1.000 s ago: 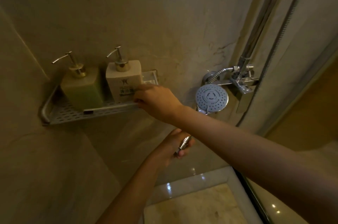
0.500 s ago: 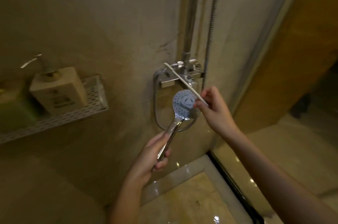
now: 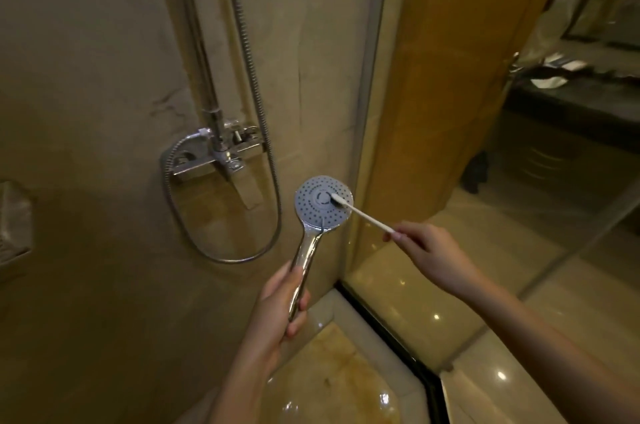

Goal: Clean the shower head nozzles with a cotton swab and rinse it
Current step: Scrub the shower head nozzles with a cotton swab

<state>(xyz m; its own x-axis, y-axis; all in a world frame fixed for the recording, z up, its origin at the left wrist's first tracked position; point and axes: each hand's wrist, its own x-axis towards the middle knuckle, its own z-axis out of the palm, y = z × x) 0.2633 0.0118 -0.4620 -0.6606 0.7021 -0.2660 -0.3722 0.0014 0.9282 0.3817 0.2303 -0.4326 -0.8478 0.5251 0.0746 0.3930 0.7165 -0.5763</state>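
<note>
A chrome hand shower head (image 3: 313, 207) with a round grey nozzle face points toward me at the centre of the view. My left hand (image 3: 277, 309) grips its shiny handle from below. My right hand (image 3: 427, 250) pinches the far end of a long white cotton swab (image 3: 363, 214). The swab's tip rests on the nozzle face just right of its centre ring. A ribbed metal hose (image 3: 256, 105) loops from the handle round to the wall mixer.
The chrome mixer valve (image 3: 216, 155) and riser pipe sit on the beige tiled wall at left. A wire shelf corner (image 3: 14, 233) shows at the far left edge. A glass partition (image 3: 377, 94) stands right of the shower head; a dark vanity counter (image 3: 571, 94) lies beyond.
My right hand left the shelf with the swab and brought it to the shower head; its tip now touches the nozzle face. The view has swung right, leaving the soap bottles out of sight.
</note>
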